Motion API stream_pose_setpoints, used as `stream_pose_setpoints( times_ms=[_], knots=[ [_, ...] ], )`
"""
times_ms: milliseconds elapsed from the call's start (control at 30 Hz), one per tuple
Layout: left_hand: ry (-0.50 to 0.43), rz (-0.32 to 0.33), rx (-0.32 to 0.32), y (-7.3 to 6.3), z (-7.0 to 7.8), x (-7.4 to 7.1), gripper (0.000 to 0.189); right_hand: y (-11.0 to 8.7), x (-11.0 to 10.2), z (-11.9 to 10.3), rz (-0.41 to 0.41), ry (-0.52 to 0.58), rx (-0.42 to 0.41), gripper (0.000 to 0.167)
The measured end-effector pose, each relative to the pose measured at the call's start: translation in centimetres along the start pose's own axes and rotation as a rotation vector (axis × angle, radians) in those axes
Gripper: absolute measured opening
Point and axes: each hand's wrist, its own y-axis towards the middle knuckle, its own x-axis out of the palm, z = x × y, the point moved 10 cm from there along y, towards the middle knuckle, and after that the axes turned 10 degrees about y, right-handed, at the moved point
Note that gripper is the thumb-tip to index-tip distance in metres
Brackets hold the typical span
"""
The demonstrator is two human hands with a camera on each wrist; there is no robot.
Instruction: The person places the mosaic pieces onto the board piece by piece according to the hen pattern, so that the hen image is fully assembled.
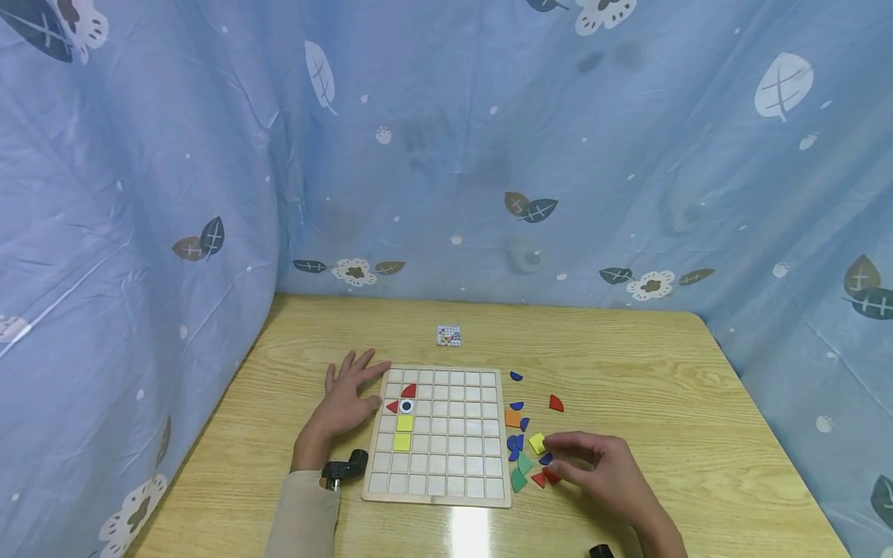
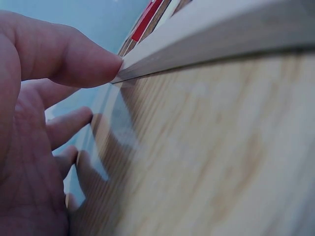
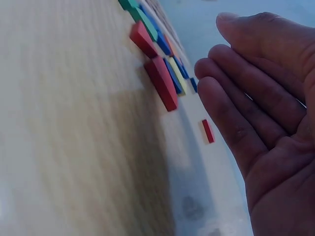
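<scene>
A shallow wooden grid board lies on the table. Along its left column area sit a red quarter-circle, a red triangle, an eye tile and two yellow squares. My left hand rests beside the board with fingers spread, its thumb touching the board's side in the left wrist view. Over the loose pieces at the right hovers my right hand, fingers loosely bent, nothing visible in its grasp. Its fingertips are nearest a loose yellow square and a red piece.
Right of the board lie several blue half-circles, an orange square, green pieces, a red triangle and a separate red quarter-circle. A small patterned card lies behind the board. Blue curtains surround the table.
</scene>
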Motion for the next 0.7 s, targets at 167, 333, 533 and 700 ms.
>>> stream_pose_setpoints(
  times_ms=[167,333,533,700],
  knots=[
    [0.001,-0.009,-0.009,0.1,-0.2,0.2,0.067,-0.4,1.3,-0.5,-0.056,0.065,-0.035,0.028],
    [-0.005,-0.016,-0.007,0.2,-0.3,0.4,0.068,-0.6,2.3,-0.7,-0.12,0.101,-0.052,0.027],
    [-0.006,-0.015,-0.004,0.1,-0.3,0.3,0.068,-0.2,2.2,-0.3,-0.093,0.053,-0.03,0.025],
    [-0.011,-0.012,-0.005,0.1,-0.3,0.3,0.068,-0.1,2.7,-1.8,-0.091,-0.074,-0.174,0.022]
  ],
)
